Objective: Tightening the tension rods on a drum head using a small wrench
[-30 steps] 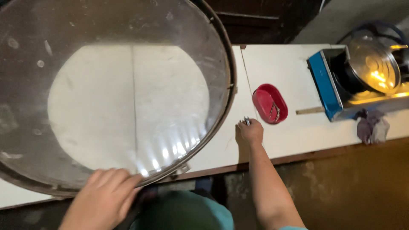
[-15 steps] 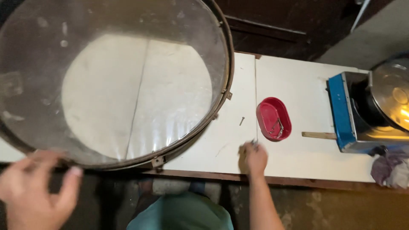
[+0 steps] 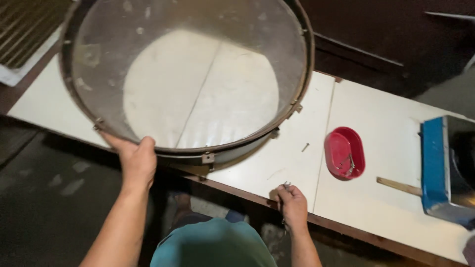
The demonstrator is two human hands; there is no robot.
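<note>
A large round sieve [image 3: 188,74] with a metal rim and fine mesh stands tilted over the white table [image 3: 386,198]. My left hand [image 3: 133,160] grips its near rim at the lower left. My right hand [image 3: 292,202] rests at the table's front edge, fingers closed around a small metal tool whose tip shows above the fist. A loose nail or screw [image 3: 305,147] lies on the table between the sieve and a red oval dish [image 3: 345,152], which holds several small metal pieces.
A blue metal box [image 3: 438,165] stands at the right end of the table with a wooden stick [image 3: 398,186] beside it. A slatted grille [image 3: 24,24] lies at the far left. Dark floor lies below the table's front edge.
My left hand has come back onto the sieve's near rim after being off it. The view has swung right to left; my right hand stays at the table edge.
</note>
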